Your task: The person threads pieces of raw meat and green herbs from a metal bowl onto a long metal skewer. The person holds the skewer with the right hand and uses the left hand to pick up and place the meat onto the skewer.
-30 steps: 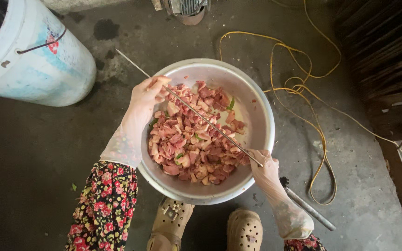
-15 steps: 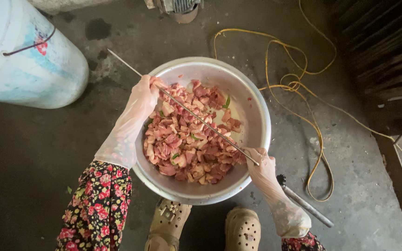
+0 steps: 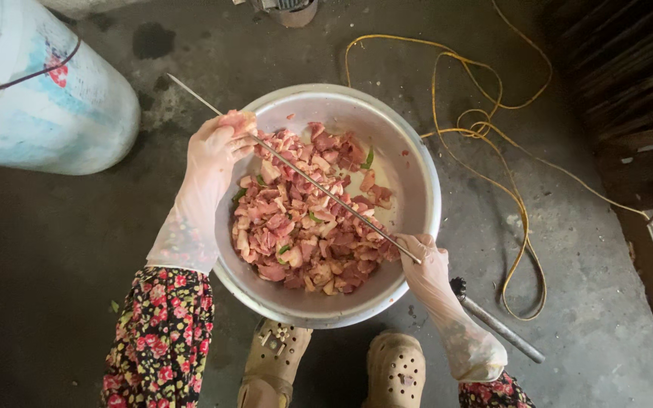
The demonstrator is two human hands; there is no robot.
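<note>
A large metal bowl (image 3: 417, 174) on the floor holds many pink raw meat pieces (image 3: 304, 227) with bits of green. A long thin metal skewer (image 3: 319, 187) lies diagonally over the bowl. My left hand (image 3: 217, 147), in a clear plastic glove, pinches a meat piece on the skewer near its upper left end, at the bowl's left rim. My right hand (image 3: 425, 261), also gloved, grips the skewer's lower right end at the bowl's near right rim.
A white and blue bucket (image 3: 39, 98) stands at upper left. A yellow cord (image 3: 493, 136) loops on the concrete floor right of the bowl. A metal rod (image 3: 496, 325) lies by my right forearm. My beige clogs (image 3: 394, 370) sit below the bowl. Dark wooden boards (image 3: 629, 83) at right.
The view has shifted slightly. My left hand stays on the skewer with meat at its fingers; my right hand keeps its hold on the other end.
</note>
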